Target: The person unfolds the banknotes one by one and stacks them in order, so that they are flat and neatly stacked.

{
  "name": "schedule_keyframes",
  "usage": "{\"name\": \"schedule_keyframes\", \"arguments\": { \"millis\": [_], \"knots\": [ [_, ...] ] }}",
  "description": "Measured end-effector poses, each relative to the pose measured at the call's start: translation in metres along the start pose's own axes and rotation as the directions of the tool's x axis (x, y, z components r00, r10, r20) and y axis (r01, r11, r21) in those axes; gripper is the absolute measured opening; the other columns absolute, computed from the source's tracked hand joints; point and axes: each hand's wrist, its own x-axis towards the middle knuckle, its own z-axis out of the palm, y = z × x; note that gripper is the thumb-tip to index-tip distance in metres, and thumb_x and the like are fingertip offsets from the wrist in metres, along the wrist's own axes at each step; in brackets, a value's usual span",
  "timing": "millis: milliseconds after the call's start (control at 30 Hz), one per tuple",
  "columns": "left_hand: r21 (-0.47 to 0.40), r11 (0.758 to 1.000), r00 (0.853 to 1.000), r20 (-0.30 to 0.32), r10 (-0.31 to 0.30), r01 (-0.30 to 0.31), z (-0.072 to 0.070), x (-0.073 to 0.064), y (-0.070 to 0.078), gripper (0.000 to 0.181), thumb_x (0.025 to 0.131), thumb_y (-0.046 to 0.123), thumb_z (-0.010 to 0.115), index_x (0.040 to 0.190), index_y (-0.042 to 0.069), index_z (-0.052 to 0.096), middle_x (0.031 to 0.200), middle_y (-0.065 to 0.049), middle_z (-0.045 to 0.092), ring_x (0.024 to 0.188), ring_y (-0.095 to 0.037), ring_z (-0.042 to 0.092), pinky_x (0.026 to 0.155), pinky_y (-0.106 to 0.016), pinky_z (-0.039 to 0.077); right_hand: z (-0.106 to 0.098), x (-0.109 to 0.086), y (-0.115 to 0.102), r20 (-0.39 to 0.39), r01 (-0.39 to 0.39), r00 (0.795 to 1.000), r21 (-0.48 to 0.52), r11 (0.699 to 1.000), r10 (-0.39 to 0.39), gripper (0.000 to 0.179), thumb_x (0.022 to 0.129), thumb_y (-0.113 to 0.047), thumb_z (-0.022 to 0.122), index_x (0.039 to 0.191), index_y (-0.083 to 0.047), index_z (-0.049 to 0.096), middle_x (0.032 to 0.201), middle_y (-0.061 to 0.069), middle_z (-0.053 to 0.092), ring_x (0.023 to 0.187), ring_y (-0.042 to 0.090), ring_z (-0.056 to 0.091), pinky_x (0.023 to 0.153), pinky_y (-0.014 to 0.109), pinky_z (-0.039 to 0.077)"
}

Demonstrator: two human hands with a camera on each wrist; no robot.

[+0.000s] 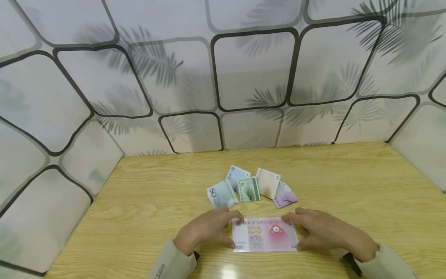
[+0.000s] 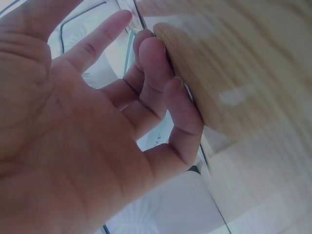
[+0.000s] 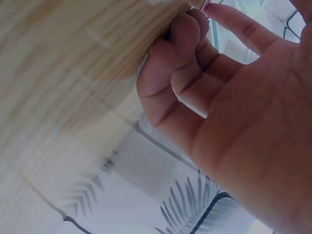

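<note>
A pink banknote marked 100, with a round eye-like figure on it, lies lengthwise between the two hands in the head view. My left hand has its index fingertip over the upper left corner and its thumb at the lower left corner. My right hand touches the right end the same way, index fingertip on the upper corner, thumb by the lower one. Thumb and index stand spread apart on both hands. In the wrist views, the other fingers of the left hand and right hand bend, tips against the table.
Behind the pink note, several banknotes fan out on the wooden table: a grey-green 50, a blue one, a green one, a beige one and a purple one. A patterned covering rises behind the table.
</note>
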Motion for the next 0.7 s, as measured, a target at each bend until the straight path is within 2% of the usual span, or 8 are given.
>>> {"name": "schedule_keyframes", "arguments": {
  "millis": [100, 233, 533, 700],
  "knots": [
    [-0.003, 1.000, 1.000, -0.002, -0.004, 0.004, -0.0009, -0.0003, 0.0002, 0.055, 0.077, 0.028, 0.090, 0.125, 0.028, 0.063, 0.098, 0.008, 0.051, 0.085, -0.007, 0.049, 0.075, -0.025, 0.046, -0.0008, 0.0001, 0.0002, 0.002, -0.002, 1.000, 0.007, 1.000, 0.002, 0.066, 0.079, -0.042, 0.085, 0.132, -0.009, 0.062, 0.112, 0.005, 0.061, 0.093, 0.019, 0.058, 0.080, 0.049, 0.054],
    [-0.006, 1.000, 1.000, -0.003, -0.012, 0.012, -0.0009, -0.0005, 0.0001, 0.055, 0.077, 0.028, 0.090, 0.125, 0.028, 0.063, 0.096, 0.009, 0.051, 0.084, -0.006, 0.049, 0.073, -0.024, 0.046, -0.0016, 0.0009, 0.0011, 0.000, 0.002, 1.000, 0.026, 1.000, -0.002, 0.066, 0.079, -0.042, 0.086, 0.131, -0.010, 0.062, 0.105, -0.004, 0.057, 0.086, 0.011, 0.051, 0.076, 0.042, 0.053],
    [-0.001, 1.000, 1.000, -0.002, -0.007, 0.007, -0.0010, -0.0003, 0.0006, 0.054, 0.078, 0.028, 0.089, 0.125, 0.027, 0.063, 0.094, 0.009, 0.050, 0.083, -0.006, 0.049, 0.071, -0.023, 0.044, -0.0023, 0.0019, 0.0004, 0.013, -0.014, 1.000, 0.066, 0.998, 0.013, 0.064, 0.080, -0.040, 0.086, 0.131, -0.011, 0.062, 0.105, -0.008, 0.056, 0.088, 0.009, 0.050, 0.079, 0.043, 0.052],
    [0.003, 1.000, 1.000, -0.003, -0.004, 0.004, -0.0008, -0.0007, 0.0005, 0.054, 0.078, 0.029, 0.089, 0.126, 0.027, 0.063, 0.094, 0.010, 0.050, 0.083, -0.005, 0.049, 0.071, -0.023, 0.045, -0.0021, 0.0028, 0.0011, 0.009, 0.001, 1.000, 0.081, 0.997, -0.002, 0.063, 0.080, -0.038, 0.086, 0.131, -0.011, 0.061, 0.096, -0.012, 0.049, 0.080, 0.007, 0.043, 0.069, 0.030, 0.044]
  ]
}}
